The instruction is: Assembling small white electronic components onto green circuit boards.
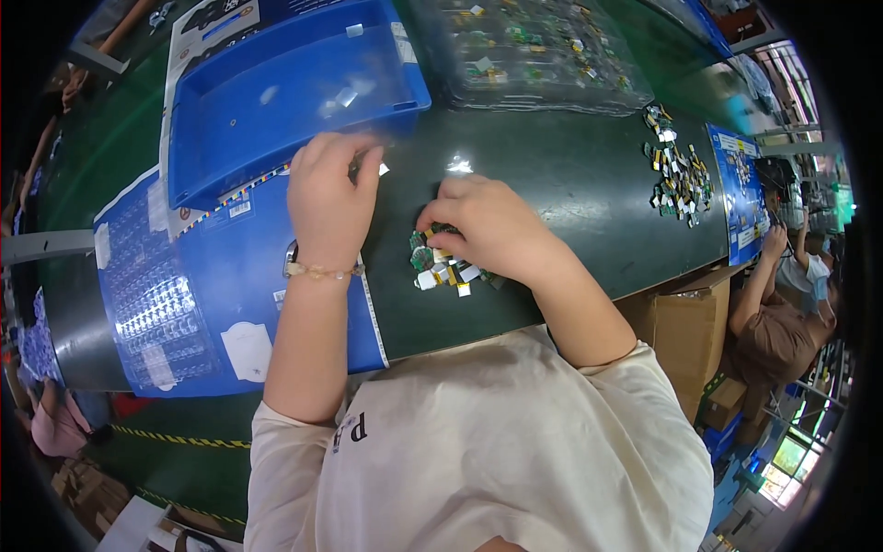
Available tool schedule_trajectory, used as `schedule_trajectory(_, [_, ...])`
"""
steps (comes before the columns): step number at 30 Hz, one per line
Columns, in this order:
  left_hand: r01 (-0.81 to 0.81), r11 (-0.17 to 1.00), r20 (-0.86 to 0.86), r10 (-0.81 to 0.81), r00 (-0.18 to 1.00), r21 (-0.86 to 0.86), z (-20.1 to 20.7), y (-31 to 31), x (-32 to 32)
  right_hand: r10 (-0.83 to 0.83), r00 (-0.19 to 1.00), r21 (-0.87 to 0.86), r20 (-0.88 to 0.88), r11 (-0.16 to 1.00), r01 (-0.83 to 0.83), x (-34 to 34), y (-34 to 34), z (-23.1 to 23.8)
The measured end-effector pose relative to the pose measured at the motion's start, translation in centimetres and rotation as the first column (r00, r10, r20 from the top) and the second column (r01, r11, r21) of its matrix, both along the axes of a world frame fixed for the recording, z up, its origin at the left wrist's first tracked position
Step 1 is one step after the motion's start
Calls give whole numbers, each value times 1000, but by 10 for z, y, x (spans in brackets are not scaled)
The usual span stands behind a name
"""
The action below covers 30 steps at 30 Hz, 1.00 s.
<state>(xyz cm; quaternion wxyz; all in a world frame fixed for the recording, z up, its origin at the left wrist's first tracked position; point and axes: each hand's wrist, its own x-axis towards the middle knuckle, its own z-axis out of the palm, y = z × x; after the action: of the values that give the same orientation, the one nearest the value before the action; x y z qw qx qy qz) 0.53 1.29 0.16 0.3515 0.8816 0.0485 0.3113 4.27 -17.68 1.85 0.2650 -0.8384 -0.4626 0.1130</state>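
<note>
My left hand (329,195) rests on the dark green table (570,193) just below the blue plastic bin (276,101), fingers curled around something small and dark that I cannot make out. A bead bracelet circles its wrist. My right hand (486,225) lies over a small pile of green, white and yellow parts (443,270), fingertips pinching into it. The two hands are about a hand's width apart.
A blue printed sheet (212,294) covers the table's left part. Clear plastic trays of small parts (533,46) stand at the back. More loose parts (679,170) lie at the right. A cardboard box (685,322) and a seated person (782,322) are beyond the table's right edge.
</note>
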Motion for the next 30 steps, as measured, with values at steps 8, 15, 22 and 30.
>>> schedule_trajectory(8, [-54, 995, -6, 55, 998, 78, 17, -3, -10, -168, 856, 24, -488, 978, 206, -1, -6, 24])
schedule_trajectory(15, [110, 501, -264, -616, 743, -859, 18, -9, -13, -233, 963, 469, 133, 871, 146, 2, -1, 17])
schedule_trajectory(22, [42, 288, -129, -548, 827, -957, 11, -12, -7, -217, 949, 519, 227, 852, 71, 10, 13, 18])
schedule_trajectory(30, [85, 209, -47, -554, 831, -974, 8, -10, -7, -388, 885, 440, 258, 863, 250, 22, 18, 12])
